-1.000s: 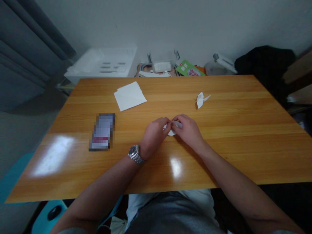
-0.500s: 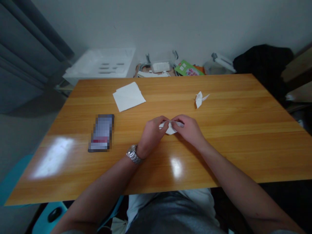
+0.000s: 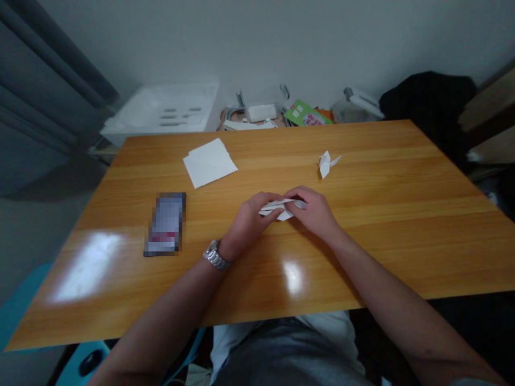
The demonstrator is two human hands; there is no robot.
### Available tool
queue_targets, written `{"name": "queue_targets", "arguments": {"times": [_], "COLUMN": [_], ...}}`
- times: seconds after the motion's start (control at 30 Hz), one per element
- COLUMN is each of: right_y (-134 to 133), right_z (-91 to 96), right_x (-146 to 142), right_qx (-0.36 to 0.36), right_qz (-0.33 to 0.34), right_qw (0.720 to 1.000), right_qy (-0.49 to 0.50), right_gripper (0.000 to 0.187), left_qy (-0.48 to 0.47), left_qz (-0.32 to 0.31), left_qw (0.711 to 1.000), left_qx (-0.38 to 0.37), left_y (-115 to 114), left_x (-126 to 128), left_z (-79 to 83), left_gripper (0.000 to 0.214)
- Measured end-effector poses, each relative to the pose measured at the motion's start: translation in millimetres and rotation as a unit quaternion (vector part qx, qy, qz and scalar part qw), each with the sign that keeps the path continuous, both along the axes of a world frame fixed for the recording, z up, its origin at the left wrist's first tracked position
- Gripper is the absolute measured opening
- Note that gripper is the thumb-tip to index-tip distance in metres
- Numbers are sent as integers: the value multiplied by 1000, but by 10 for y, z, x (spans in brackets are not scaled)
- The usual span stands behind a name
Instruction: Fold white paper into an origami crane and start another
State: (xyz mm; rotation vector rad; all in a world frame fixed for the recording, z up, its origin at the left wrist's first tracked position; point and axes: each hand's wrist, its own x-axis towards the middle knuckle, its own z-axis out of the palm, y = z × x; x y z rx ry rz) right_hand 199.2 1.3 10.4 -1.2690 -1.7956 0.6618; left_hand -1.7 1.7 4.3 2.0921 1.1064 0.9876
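Note:
Between both hands is a small folded piece of white paper (image 3: 285, 215), partly hidden by fingers and held just over the table. My left hand (image 3: 254, 217), with a metal watch (image 3: 216, 255) on its wrist, is closed on the paper's left part, thumb in front and fingers behind. On the paper's right part my right hand (image 3: 314, 210) is closed in a similar pinch. Beyond my right hand, a folded white paper crane (image 3: 325, 164) stands on the table. Flat sheets of white paper (image 3: 210, 162) lie to the far left of my hands.
A phone (image 3: 166, 224) with a blurred screen lies on the wooden table (image 3: 386, 214), left of my hands. Behind the table's far edge are a white plastic tray (image 3: 137, 112), a green booklet (image 3: 306, 113), a clear box (image 3: 358, 107) and a black cloth-like heap (image 3: 426, 112).
My left hand has shifted slightly, its thumb now farther right along the paper. More of the folded paper's upper edge shows between the hands. The view has tilted a little.

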Motion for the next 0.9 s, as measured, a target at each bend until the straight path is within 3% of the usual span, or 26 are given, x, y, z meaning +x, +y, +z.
{"name": "queue_targets", "arguments": {"times": [0.4,0.6,0.9], "right_y": [8,-12,5], "right_z": [49,89,61], "right_x": [85,93,91], "right_qx": [-5,-22,-6], "right_qz": [65,57,69], "right_qw": [998,998,997], "right_qy": [17,28,38], "right_gripper": [17,18,19], "left_qy": [-30,-32,-62], "left_qz": [28,50,28], "left_qw": [999,998,997], "left_qx": [1,-22,-33], "left_y": [2,3,-15], "left_x": [-34,-55,-52], "left_z": [5,38,60], "left_gripper": [18,16,19]}}
